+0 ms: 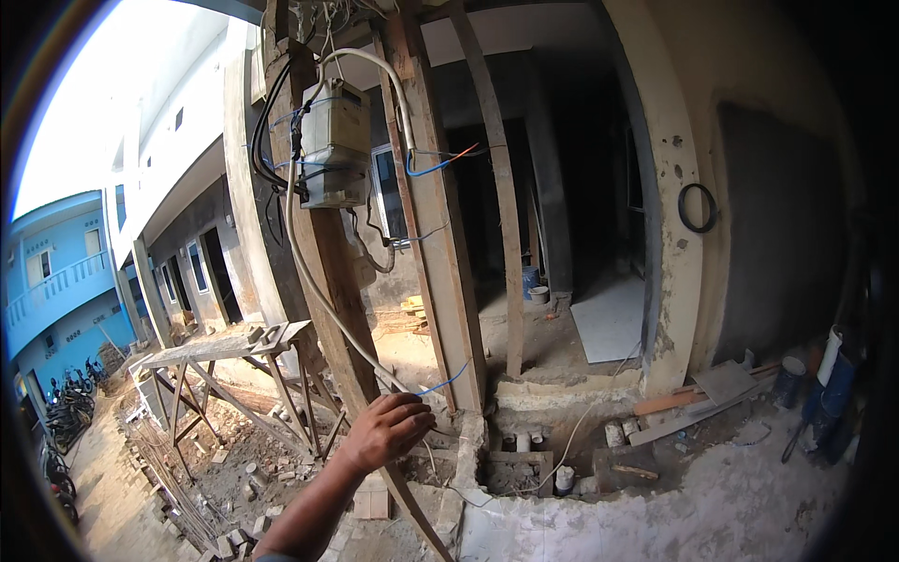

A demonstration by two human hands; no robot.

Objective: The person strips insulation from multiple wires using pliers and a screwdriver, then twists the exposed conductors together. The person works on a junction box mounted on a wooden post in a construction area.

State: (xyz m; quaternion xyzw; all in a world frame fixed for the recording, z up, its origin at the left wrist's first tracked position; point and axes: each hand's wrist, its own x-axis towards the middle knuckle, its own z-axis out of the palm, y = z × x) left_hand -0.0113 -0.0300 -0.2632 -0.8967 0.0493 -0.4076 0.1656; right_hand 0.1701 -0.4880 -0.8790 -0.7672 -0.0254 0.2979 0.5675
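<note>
My left hand (389,433) reaches in from the lower edge, its fingers closed around the lower end of a whitish sheathed cable (323,298). A thin blue wire (449,379) sticks out to the right just above my fingers. The cable climbs along a wooden post (328,253) to a grey electric meter box (334,140) fixed there with blue ties. Another light cable (389,70) arches over the box, and its stripped end shows blue, orange and dark wires (440,167) hanging free. My right hand is outside the picture.
A wooden trestle (225,347) stands at left over rubble. Upright timbers (496,178) frame a dark room. Pipes (524,440) and a block-edged pit lie below. At right, a black coil (696,208) hangs on the wall above boards (702,403) and a bucket (791,370).
</note>
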